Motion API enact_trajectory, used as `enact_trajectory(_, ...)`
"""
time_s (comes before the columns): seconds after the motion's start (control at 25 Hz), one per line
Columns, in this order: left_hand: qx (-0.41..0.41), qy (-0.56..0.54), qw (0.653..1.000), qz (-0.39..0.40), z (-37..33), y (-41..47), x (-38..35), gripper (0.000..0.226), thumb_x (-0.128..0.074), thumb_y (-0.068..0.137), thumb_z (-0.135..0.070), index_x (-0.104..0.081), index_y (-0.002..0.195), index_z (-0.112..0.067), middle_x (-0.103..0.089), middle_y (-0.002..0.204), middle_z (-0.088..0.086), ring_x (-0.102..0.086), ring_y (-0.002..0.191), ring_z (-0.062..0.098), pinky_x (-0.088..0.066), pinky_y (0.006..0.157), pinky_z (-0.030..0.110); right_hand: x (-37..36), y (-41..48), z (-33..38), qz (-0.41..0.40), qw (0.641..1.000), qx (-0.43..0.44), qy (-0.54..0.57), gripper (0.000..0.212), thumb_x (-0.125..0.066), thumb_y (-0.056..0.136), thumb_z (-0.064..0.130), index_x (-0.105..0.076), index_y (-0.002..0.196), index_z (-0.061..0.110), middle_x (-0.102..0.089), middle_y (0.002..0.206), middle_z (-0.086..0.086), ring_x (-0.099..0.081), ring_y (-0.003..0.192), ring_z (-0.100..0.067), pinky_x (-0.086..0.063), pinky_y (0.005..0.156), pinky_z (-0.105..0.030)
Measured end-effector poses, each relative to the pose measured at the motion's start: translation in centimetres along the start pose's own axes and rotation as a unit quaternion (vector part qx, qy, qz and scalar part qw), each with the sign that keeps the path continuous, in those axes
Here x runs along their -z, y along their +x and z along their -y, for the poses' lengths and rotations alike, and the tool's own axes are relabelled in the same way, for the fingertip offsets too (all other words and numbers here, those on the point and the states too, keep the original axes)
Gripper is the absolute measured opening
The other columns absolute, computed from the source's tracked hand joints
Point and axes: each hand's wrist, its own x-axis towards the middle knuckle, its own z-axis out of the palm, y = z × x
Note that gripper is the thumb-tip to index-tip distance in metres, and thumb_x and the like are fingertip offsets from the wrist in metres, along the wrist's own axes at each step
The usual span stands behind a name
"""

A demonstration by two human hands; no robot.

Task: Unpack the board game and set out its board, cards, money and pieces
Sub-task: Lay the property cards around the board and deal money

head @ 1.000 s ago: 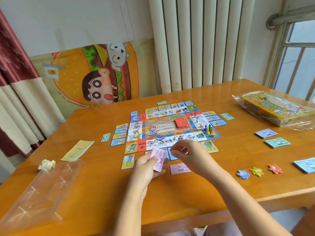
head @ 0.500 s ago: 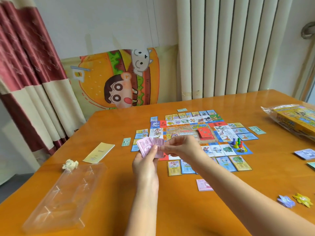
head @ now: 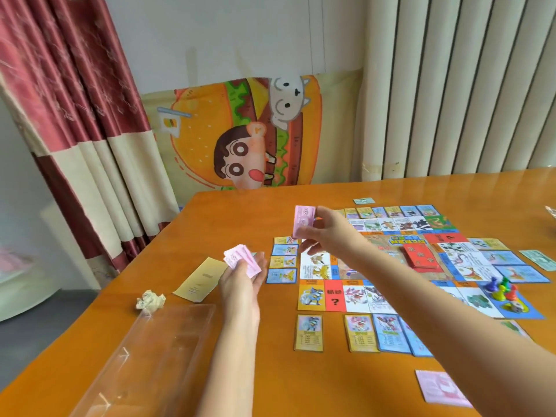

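The game board (head: 391, 266) lies flat on the wooden table (head: 270, 386), ringed by property cards (head: 309, 333). A red card deck (head: 419, 256) sits on its middle and coloured pawns (head: 501, 288) with a die stand at its right corner. My left hand (head: 245, 276) holds a small stack of pink money notes (head: 242, 258) left of the board. My right hand (head: 326, 231) is raised over the board's left edge and pinches a pink note (head: 304, 225). Another pink note pile (head: 440, 388) lies near the front edge.
A clear plastic tray (head: 150, 362) lies at the front left, with a crumpled paper ball (head: 149, 300) and a yellow leaflet (head: 201, 279) beyond it. Green notes (head: 538, 260) lie right of the board. Curtain, cartoon poster and radiator stand behind the table.
My view has swung left. My right hand drew one pink note off the stack and lifted it up and away; my left hand moved left with the remaining notes.
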Motion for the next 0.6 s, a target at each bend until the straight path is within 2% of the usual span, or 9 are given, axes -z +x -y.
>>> enact_trajectory(0.12, -0.032, 0.196, 0.979, -0.044, 0.9, 3.9, 1.8, 0.023, -0.036, 0.1, -0.008, -0.058, 0.108, -0.003, -0.065, 0.099, 0.015, -0.061, 0.09, 0.027, -0.05, 0.081, 0.037, 0.3, 3.5, 0.0, 0.024, 0.99, 0.014, -0.138, 0.008, -0.072, 0.084, 0.015, -0.068, 0.088, 0.009, -0.063, 0.069, -0.001, -0.047, 0.053, -0.009, -0.035, 0.05, -0.022)
enact_trajectory(0.24, -0.086, 0.371, 0.922, -0.072, 1.8, 6.3, 2.4, 0.03, -0.037, 0.101, -0.017, -0.061, 0.11, -0.003, -0.067, 0.106, 0.011, -0.059, 0.089, 0.029, -0.047, 0.082, 0.036, -0.7, 7.3, -0.2, 0.07, 0.972, 0.008, -0.224, 0.015, -0.061, 0.092, 0.019, -0.072, 0.097, 0.01, -0.061, 0.074, -0.001, -0.042, 0.058, -0.011, -0.03, 0.048, -0.021)
enact_trajectory(0.36, -0.103, 0.437, 0.89, -0.074, 2.5, 7.4, 2.7, 0.033, -0.036, 0.1, -0.019, -0.062, 0.112, -0.002, -0.068, 0.11, 0.014, -0.06, 0.095, 0.034, -0.043, 0.078, 0.033, -2.8, 10.3, -1.1, 0.114, 0.951, -0.001, -0.286, 0.02, -0.062, 0.091, 0.018, -0.072, 0.104, 0.006, -0.059, 0.073, 0.0, -0.044, 0.056, -0.007, -0.033, 0.045, -0.015)
enact_trajectory(0.44, -0.105, 0.457, 0.881, -0.069, 2.9, 7.6, 2.9, 0.033, -0.036, 0.1, -0.019, -0.062, 0.112, -0.001, -0.068, 0.11, 0.016, -0.06, 0.096, 0.035, -0.042, 0.077, 0.033, -4.4, 11.7, -1.8, 0.16, 0.929, -0.008, -0.333, 0.024, -0.061, 0.091, 0.021, -0.07, 0.109, 0.007, -0.058, 0.075, 0.0, -0.046, 0.06, -0.008, -0.035, 0.049, -0.016)
enact_trajectory(0.52, -0.11, 0.474, 0.871, -0.065, 3.0, 7.6, 2.8, 0.033, -0.036, 0.1, -0.018, -0.062, 0.111, -0.001, -0.067, 0.109, 0.016, -0.058, 0.095, 0.035, -0.041, 0.076, 0.032, -5.9, 12.8, -2.4, 0.201, 0.896, -0.009, -0.395, 0.031, -0.057, 0.094, 0.028, -0.068, 0.115, 0.009, -0.065, 0.092, -0.005, -0.055, 0.074, -0.014, -0.038, 0.055, -0.019)
enact_trajectory(0.6, -0.123, 0.495, 0.858, -0.062, 3.0, 7.4, 2.6, 0.032, -0.036, 0.101, -0.017, -0.061, 0.111, 0.0, -0.066, 0.11, 0.017, -0.056, 0.096, 0.035, -0.039, 0.076, 0.033, -7.2, 13.9, -3.1, 0.233, 0.861, -0.008, -0.453, 0.038, -0.053, 0.095, 0.037, -0.065, 0.12, 0.011, -0.067, 0.112, -0.007, -0.061, 0.097, -0.02, -0.042, 0.067, -0.023)
